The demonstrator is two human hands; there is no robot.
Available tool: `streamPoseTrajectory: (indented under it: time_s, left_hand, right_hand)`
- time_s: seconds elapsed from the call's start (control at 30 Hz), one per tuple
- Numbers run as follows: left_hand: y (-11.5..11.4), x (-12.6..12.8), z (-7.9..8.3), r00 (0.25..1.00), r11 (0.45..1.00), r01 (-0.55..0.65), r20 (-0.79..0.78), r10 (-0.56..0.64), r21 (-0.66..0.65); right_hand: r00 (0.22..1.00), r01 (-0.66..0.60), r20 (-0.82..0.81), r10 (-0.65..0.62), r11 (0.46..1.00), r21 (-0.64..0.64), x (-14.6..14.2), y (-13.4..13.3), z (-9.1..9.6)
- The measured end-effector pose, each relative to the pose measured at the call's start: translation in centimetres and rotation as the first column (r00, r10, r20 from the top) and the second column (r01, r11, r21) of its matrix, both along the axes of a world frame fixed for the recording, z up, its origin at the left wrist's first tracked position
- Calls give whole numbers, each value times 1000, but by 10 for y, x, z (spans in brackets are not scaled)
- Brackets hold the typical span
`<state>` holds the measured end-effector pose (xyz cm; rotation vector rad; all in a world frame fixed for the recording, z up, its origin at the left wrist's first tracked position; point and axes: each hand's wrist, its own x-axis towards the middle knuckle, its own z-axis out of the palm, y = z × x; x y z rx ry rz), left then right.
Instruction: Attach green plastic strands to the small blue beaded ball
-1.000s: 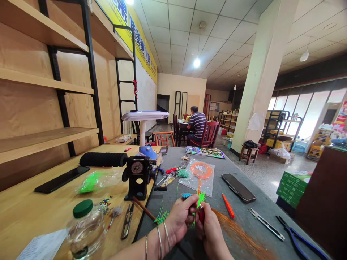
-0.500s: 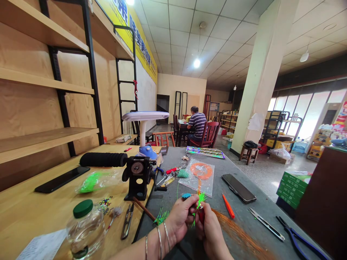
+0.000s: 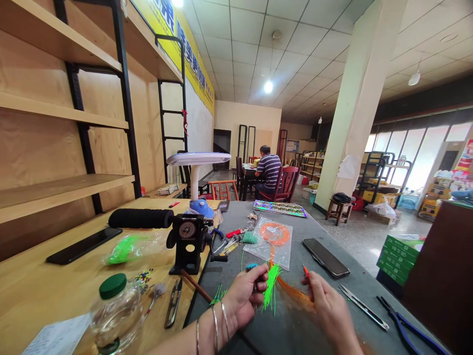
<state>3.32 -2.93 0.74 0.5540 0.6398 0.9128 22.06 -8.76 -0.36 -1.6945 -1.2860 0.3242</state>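
My left hand is closed in a pinch on a bundle of bright green strands. The strands fan downward from the fingertips over the grey tabletop. Just behind the knuckles shows a small teal beaded-looking piece, partly covered. To the right, my right hand has its fingers closed around an orange pen-like stick, of which only the tip shows. Between the hands, and partly under the right one, lie fine orange-brown strands.
Behind the hands lies a clear bag with an orange coil. A phone, thread snips and blue-handled pliers lie on the right. Leftward stand a black crank device and a green-capped bottle. A seated person is farther back.
My right hand has left the green strands and moved right, onto the orange stick that lay on the table. The dark red thing it held no longer shows. The strands hang longer below my left hand.
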Motion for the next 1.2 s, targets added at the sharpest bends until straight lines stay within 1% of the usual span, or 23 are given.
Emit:
streamPoseTrajectory:
  time_s: [0.03,0.07,0.13,0.17,0.23,0.3,0.37,0.4,0.43,0.47,0.5,0.53,0.57,0.6,0.63,0.67,0.73,0.8,0.87,0.97,1.07,1.2]
  left_hand:
    - [0,0,0,1000,1000,12,8,-12,-15]
    - [0,0,0,1000,999,24,17,-24,-28]
    - [0,0,1,999,998,45,29,-43,-53]
    - [0,-1,1,998,997,54,31,-52,-62]
    - [-1,-1,1,997,994,72,31,-70,-77]
    - [-2,-2,1,996,992,90,35,-87,-90]
    - [-2,-2,1,995,990,98,39,-95,-104]
    - [-2,-2,1,994,989,102,40,-98,-111]
    - [-2,-2,0,994,987,105,38,-101,-118]
    - [-1,-2,0,994,986,107,33,-104,-125]
    - [-1,-2,-1,994,985,111,27,-108,-129]
    - [0,-2,-2,993,985,117,23,-115,-129]
    - [0,-2,-2,992,984,125,19,-123,-124]
    - [0,-2,-3,991,984,135,14,-134,-113]
    - [0,-2,-4,989,984,147,6,-147,-98]
    - [0,-2,-4,987,984,158,-6,-159,-79]
    - [-1,-1,-5,985,985,166,-45,-168,-41]
    - [-3,0,-6,982,987,161,-97,-160,0]
    - [-5,1,-6,977,986,162,-149,-154,41]
    - [-8,2,-7,962,981,174,-228,-151,83]
    - [-11,1,-5,950,977,179,-278,-141,119]
    - [-12,0,-3,946,971,196,-288,-151,136]
  right_hand:
    - [978,83,196,-72,995,-48,16,-1,0]
    - [926,160,359,-120,984,-83,30,-2,0]
    - [797,273,586,-142,951,-142,52,-1,-5]
    - [743,312,657,-130,935,-168,59,0,-9]
    - [671,352,735,-96,914,-203,67,0,-15]
    - [633,367,770,-84,908,-202,66,-1,-18]
    - [613,366,781,-120,919,-147,60,-3,-17]
    - [625,341,767,-146,935,-100,56,-4,-15]
    - [665,291,729,-163,955,-52,52,-4,-13]
    - [734,219,660,-158,976,-11,46,-3,-11]
    - [826,133,551,-119,991,15,40,-2,-9]
    - [914,39,403,-46,999,26,33,0,-8]
    - [974,-54,219,48,998,22,24,3,-6]
    - [990,-137,16,137,991,8,15,6,-5]
    - [961,-216,-179,211,976,-11,5,9,-3]
    - [900,-283,-350,259,959,-17,-4,12,-1]
    - [745,-360,-601,291,933,6,-23,17,1]
    - [616,-380,-737,277,925,30,-39,21,2]
    - [539,-388,-801,261,921,39,-49,23,2]
    - [496,-391,-832,250,919,43,-58,26,-1]
    - [494,-371,-837,234,928,40,-61,26,-3]
    - [490,-365,-836,248,929,61,-61,26,-4]
